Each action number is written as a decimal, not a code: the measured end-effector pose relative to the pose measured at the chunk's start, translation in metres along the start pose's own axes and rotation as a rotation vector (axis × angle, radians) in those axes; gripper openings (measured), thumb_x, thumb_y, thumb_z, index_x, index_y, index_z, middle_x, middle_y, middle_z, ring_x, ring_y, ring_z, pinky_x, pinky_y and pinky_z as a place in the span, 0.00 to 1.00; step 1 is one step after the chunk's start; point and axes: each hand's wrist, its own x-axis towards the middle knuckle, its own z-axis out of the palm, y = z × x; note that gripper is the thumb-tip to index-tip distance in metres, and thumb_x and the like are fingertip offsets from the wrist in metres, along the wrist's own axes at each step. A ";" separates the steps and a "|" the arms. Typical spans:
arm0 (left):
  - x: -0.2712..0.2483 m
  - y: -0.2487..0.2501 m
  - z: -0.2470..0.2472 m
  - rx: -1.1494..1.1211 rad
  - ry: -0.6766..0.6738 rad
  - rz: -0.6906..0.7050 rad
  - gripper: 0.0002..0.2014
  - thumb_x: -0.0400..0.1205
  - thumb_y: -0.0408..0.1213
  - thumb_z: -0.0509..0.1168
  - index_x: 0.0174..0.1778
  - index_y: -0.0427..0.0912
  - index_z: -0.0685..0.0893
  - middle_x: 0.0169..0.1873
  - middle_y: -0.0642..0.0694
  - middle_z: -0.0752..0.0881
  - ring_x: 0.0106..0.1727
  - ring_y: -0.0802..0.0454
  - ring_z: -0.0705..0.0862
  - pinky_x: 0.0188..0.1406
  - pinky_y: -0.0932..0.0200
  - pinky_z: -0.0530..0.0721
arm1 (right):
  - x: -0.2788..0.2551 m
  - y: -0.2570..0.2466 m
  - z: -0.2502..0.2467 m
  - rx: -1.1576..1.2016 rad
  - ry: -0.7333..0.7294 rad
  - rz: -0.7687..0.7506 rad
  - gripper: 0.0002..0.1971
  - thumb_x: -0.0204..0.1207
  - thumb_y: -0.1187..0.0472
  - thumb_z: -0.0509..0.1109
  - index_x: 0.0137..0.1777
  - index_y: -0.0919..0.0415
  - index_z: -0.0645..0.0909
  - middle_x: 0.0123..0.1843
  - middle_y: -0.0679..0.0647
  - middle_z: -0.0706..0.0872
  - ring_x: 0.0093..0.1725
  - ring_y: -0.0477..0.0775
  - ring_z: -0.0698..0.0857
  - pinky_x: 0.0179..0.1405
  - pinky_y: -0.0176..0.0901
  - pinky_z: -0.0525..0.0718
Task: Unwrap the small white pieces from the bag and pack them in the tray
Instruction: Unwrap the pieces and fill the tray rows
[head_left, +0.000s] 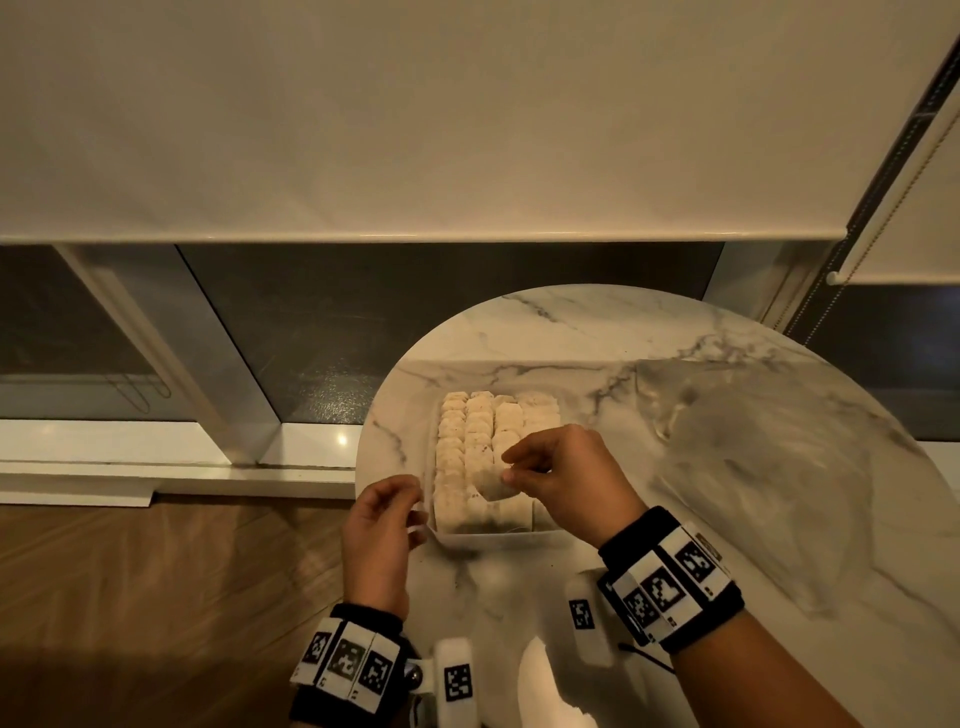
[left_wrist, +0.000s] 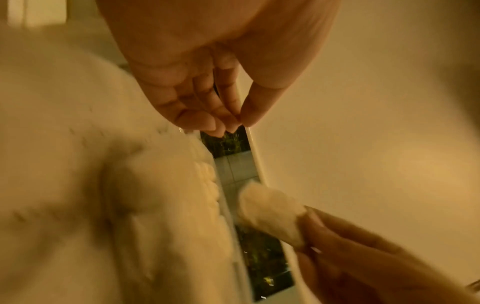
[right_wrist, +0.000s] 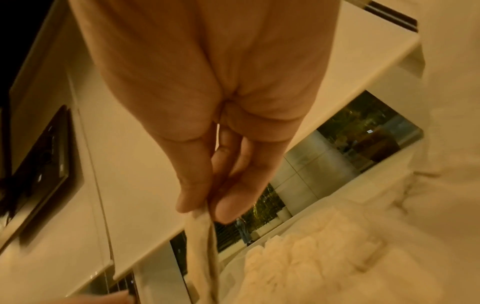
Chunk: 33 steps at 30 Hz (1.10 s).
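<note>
A clear tray (head_left: 493, 535) on the round marble table (head_left: 571, 327) holds several rows of small white pieces (head_left: 467, 431). My right hand (head_left: 506, 467) hovers over the tray's near end and pinches one flat white piece (head_left: 493, 488) between thumb and fingers. The same piece (right_wrist: 202, 236) hangs from my right hand (right_wrist: 207, 211) in the right wrist view, and shows again as the white piece (left_wrist: 270, 214) in the left wrist view. My left hand (head_left: 415, 512) sits at the tray's front left corner. There the thumb and fingertips of my left hand (left_wrist: 237, 123) meet with nothing visible between them.
A crumpled clear plastic bag (head_left: 753, 467) lies on the table's right side. The table edge and wooden floor (head_left: 156, 597) are to the left. A window with a lowered blind (head_left: 415, 130) stands behind the table.
</note>
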 end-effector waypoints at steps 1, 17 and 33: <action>0.004 -0.003 -0.006 0.062 0.028 0.012 0.02 0.82 0.33 0.71 0.48 0.43 0.88 0.48 0.42 0.89 0.43 0.46 0.85 0.39 0.52 0.83 | 0.002 0.000 0.001 -0.075 -0.032 -0.010 0.08 0.74 0.60 0.81 0.52 0.56 0.92 0.44 0.48 0.93 0.39 0.36 0.87 0.41 0.20 0.80; 0.008 -0.026 -0.007 0.245 -0.013 -0.062 0.10 0.77 0.32 0.77 0.52 0.41 0.87 0.45 0.37 0.90 0.46 0.41 0.89 0.54 0.44 0.89 | 0.032 -0.002 0.027 -0.292 -0.301 -0.008 0.06 0.84 0.63 0.66 0.53 0.53 0.84 0.51 0.49 0.87 0.50 0.50 0.84 0.46 0.39 0.80; 0.013 -0.047 -0.008 0.069 -0.027 -0.182 0.08 0.79 0.35 0.75 0.46 0.34 0.86 0.31 0.41 0.85 0.36 0.44 0.84 0.43 0.48 0.87 | 0.045 0.002 0.034 -0.286 -0.315 0.048 0.04 0.79 0.55 0.76 0.48 0.54 0.87 0.50 0.53 0.90 0.45 0.49 0.85 0.44 0.40 0.81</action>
